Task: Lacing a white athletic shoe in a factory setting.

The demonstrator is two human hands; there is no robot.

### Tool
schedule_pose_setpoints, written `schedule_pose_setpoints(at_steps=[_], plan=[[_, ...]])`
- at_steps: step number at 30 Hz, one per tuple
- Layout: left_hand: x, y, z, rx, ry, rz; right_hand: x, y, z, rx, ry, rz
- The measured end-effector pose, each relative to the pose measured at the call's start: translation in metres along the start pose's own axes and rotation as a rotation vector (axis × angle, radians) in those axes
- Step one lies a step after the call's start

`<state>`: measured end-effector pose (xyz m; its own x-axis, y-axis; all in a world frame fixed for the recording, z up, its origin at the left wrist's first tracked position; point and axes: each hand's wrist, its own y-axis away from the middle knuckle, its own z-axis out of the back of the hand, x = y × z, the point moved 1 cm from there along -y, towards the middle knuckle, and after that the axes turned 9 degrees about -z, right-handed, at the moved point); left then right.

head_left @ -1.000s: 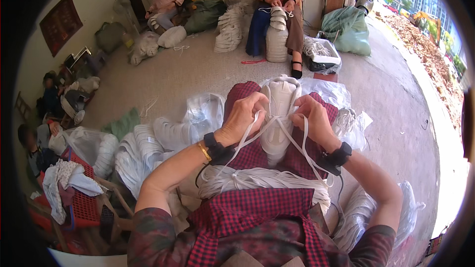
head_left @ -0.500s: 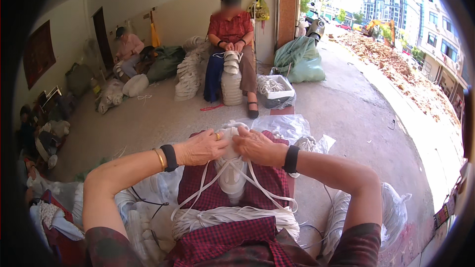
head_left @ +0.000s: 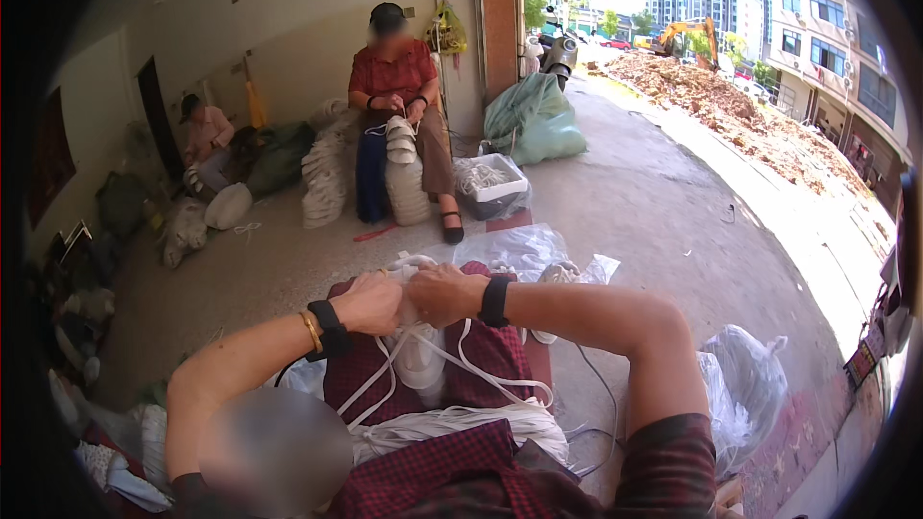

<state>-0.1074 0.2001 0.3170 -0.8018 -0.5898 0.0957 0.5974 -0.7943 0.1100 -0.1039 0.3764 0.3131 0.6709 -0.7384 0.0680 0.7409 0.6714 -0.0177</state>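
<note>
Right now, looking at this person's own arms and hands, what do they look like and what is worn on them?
The left hand wears no glove; its wrist carries a gold-coloured bracelet and a black strap. The right hand is also gloveless, with a black wristband. The right sleeve is short and dark, with a reddish pattern.

Near centre, the shoe (head_left: 420,365) has a smooth, matt surface. The bundled laces (head_left: 461,425) are flat, matt textile. The checked apron (head_left: 433,476) is soft, matt cloth. At near left, the bracelet (head_left: 311,332) is shiny, gold-coloured metal. At near right, the bag (head_left: 755,394) is thin, glossy, creased clear plastic. The floor (head_left: 663,240) is rough, matt concrete. Far right, the soil heap (head_left: 711,106) is coarse.
</note>
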Motion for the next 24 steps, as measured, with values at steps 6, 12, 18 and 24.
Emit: schedule_pose_setpoints(at_steps=[6,12,18,24], plan=[[-0.005,0.003,-0.008,-0.147,0.238,0.060,-0.004,0.010,-0.021,-0.272,-0.189,-0.148],[-0.012,0.014,-0.012,-0.349,0.471,-0.008,-0.009,0.024,-0.011,-0.192,-1.345,-0.090],[-0.095,0.030,0.039,-0.781,0.651,-0.376,-0.015,0.022,-0.010,-0.175,-1.432,-0.081],[-0.065,0.034,0.003,-0.692,1.234,0.322,-0.012,0.029,-0.015,-0.142,-1.422,-0.056]])
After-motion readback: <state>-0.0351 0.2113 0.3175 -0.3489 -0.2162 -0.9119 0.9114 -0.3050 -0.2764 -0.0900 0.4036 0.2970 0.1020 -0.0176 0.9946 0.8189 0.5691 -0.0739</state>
